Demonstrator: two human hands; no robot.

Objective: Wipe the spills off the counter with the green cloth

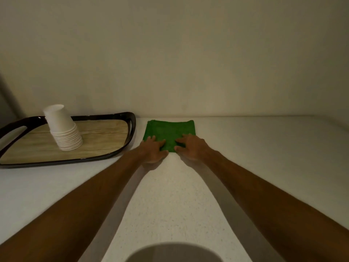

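Observation:
A folded green cloth (pixel 170 130) lies flat on the pale speckled counter (pixel 264 148), close to the back wall. My left hand (pixel 154 150) rests on the cloth's near left corner, fingers spread over the fabric. My right hand (pixel 190 148) presses on the near right part of the cloth, fingers pointing left across it. Both hands lie flat on top rather than gripping it. I make out no spill on the counter in this dim light.
A dark-rimmed tray (pixel 117 148) with a wood-pattern floor sits at the left, just beside the cloth. A stack of upturned white paper cups (pixel 63 129) stands on it. The wall (pixel 170 53) rises right behind the cloth. A round shadow (pixel 173 252) falls on the near counter.

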